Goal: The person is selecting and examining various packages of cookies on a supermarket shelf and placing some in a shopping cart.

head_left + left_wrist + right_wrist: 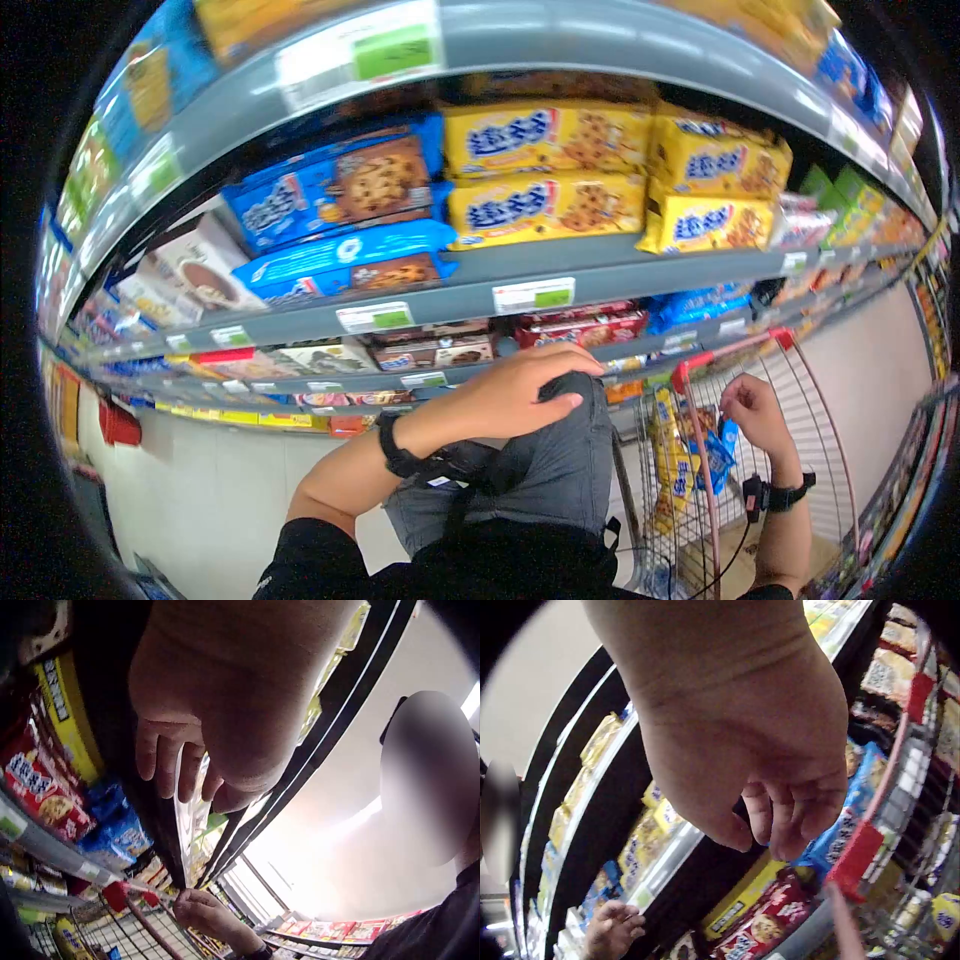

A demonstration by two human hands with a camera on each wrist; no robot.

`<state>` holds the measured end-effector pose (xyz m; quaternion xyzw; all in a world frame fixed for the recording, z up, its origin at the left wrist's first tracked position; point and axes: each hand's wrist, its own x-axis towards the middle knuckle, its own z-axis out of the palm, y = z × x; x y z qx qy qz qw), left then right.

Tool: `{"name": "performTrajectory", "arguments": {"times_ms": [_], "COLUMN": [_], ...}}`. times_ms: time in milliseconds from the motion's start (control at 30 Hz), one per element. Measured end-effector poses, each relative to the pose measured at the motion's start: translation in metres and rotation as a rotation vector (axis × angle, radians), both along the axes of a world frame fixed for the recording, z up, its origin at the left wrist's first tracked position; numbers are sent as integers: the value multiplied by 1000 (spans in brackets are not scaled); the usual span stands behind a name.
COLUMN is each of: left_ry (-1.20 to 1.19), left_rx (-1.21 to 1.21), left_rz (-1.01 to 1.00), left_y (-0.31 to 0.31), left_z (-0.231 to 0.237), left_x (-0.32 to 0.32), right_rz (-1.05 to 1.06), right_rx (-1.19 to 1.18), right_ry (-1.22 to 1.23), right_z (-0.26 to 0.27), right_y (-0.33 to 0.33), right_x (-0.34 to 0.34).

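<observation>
My left hand (pixel 515 395) is in front of the shelves, overlapping the grey trouser knee (pixel 582 415) in the head view. Nothing shows in its grasp, and its fingers look loose in the left wrist view. Over the shopping cart (pixel 708 520), to the right, hangs my right hand (pixel 757 415) with loosely bent fingers and nothing in them. Inside the cart lie yellow cookie packs (pixel 675 460) and a blue pack (pixel 715 460). The cart's red handle fittings (pixel 857 859) appear below the right hand in the right wrist view.
Shelves ahead carry blue cookie packs (pixel 340 195), yellow cookie packs (pixel 545 205) and a brown-and-white box (pixel 205 265). Red packs (pixel 580 325) sit one level lower. Price tags line the shelf edge (pixel 455 300). A red basket (pixel 120 423) stands on the floor at left.
</observation>
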<state>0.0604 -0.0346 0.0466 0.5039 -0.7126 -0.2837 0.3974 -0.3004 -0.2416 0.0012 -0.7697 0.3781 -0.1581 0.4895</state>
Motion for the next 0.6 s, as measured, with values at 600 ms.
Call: {"name": "performTrajectory", "arguments": {"times_ms": [600], "left_ry": [-832], "left_rx": [-435], "left_rz": [840], "left_y": [122], "left_z": [107], "left_x": [115], "right_rz": [861], "right_rx": [-217], "right_ry": [-151], "right_z": [89], "right_y": [117], "right_x": [222]}}
